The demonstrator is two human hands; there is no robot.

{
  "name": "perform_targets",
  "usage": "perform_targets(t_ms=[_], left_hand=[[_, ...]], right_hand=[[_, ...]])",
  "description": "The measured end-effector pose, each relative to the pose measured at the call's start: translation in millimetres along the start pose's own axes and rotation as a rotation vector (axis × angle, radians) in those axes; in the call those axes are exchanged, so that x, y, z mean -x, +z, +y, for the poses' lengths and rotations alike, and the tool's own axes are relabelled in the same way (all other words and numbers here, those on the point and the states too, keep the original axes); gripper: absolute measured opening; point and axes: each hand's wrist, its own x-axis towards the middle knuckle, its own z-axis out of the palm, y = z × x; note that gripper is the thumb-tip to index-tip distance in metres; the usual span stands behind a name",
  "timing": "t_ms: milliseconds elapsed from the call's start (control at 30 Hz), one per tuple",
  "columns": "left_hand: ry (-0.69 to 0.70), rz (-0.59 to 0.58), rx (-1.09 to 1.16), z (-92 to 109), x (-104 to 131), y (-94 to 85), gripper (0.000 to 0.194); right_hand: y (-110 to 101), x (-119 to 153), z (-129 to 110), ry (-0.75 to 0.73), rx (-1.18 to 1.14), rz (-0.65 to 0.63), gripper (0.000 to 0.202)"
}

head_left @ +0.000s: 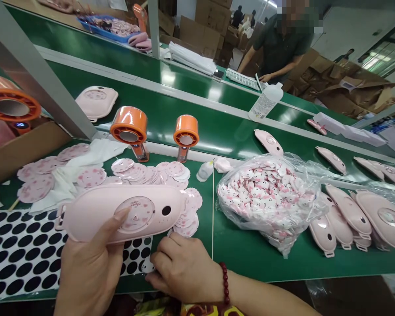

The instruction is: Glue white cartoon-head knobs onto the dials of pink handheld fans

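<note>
My left hand [92,259] grips a pink oval plastic shell [92,215] from below, thumb on its round printed window. The shell has a dark round hole near its right end and a loop at its left end. Low beside it, my right hand [184,267] is closed, its fingertips pinching a small white cat-face piece [148,265]. Under both hands lies a white sheet of black round stickers [23,252]. Behind the shell, pink printed discs [145,173] are spread in overlapping piles.
A clear bag of small cat-face pieces [266,193] sits to the right, with more pink shells [345,210] beyond. Orange handheld fans [186,131] and a small glue bottle [204,171] stand behind. A white bottle [266,102] is on the conveyor; a person [279,48] works across it.
</note>
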Motion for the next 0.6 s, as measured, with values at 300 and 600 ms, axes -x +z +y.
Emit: perform_targets(t_ms=[300,600], left_hand=[[-0.132,0.059,0.137,12.1,11.0,-2.4,0.052],[-0.29,-0.105,0.247,6.0,29.1,18.3,0.065]], right_hand=[[-30.8,8.4,7.0,0.091,-0.164,0.294,0.023],[-80.7,-11.4,12.0,0.17,-0.014,0.441,0.016]])
